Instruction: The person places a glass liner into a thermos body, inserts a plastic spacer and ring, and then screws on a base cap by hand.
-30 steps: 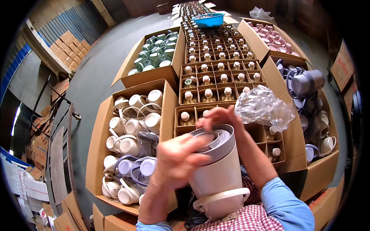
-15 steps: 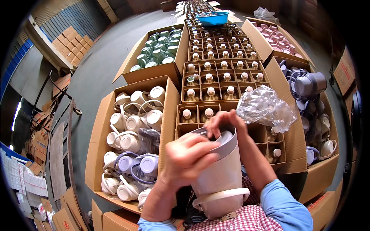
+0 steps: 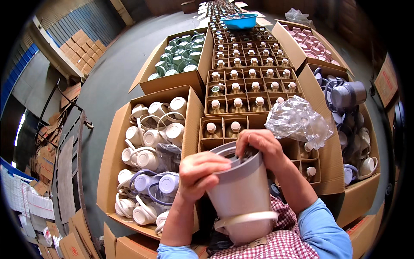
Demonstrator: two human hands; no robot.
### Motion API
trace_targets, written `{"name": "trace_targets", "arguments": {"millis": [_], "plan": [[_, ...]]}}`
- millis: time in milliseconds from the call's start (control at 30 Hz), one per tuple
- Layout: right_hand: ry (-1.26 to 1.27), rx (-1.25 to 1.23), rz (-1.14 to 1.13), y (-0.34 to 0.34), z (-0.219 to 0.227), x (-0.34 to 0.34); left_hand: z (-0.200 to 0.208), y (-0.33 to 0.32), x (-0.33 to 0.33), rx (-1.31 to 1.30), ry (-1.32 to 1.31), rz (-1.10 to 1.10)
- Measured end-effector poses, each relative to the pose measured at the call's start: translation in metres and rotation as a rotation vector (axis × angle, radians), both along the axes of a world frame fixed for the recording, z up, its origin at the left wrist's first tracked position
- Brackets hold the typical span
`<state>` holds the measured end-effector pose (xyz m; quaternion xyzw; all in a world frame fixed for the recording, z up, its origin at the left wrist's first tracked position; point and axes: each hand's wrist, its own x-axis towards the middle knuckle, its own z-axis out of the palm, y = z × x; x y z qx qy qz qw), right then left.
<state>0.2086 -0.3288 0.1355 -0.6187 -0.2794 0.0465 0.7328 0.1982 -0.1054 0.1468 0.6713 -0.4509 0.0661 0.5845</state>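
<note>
A cream flask casing point(image 3: 239, 194) with a grey collar stands tilted at my lap, its open mouth up and a pale ring-like handle point(image 3: 246, 219) around its lower part. My left hand point(image 3: 200, 172) is closed on the left side of the collar, fingers over the rim and thumb outside. At the right of the mouth, my right hand point(image 3: 262, 146) bends its fingers down inside the opening. Its fingertips, and whatever they pinch, are hidden. Just beyond the casing, silvery bottle-shaped liners with white caps point(image 3: 235, 126) stand in a divided carton point(image 3: 228, 115).
Left is a carton point(image 3: 189, 125) of white and lilac casings, with green ones point(image 3: 177, 59) behind. Crumpled clear plastic point(image 3: 298, 121) lies on the divided carton's right side. Further right are cartons of dark lilac point(image 3: 347, 94) and pink casings point(image 3: 312, 45). A blue basin point(image 3: 239, 21) sits far ahead.
My left hand has drawn back left and settled on the collar. My right hand has lowered and turned, its fingers still in the mouth. The casing has tipped slightly left.
</note>
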Motion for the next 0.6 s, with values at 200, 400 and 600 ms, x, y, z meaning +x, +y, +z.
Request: {"name": "trace_targets", "arguments": {"millis": [200, 400, 600], "plan": [[-0.066, 0.023, 0.262, -0.024, 0.044, -0.019, -0.067, -0.013, -0.003, -0.555, 0.614, -0.006], [-0.258, -0.464, 0.578, -0.034, 0.122, -0.031, -0.089, -0.077, -0.07, -0.556, 1.148, -0.27], [-0.632, -0.911, 0.251, -0.018, 0.16, -0.095, -0.068, -0.085, -0.098, -0.441, 1.114, -0.209]]}}
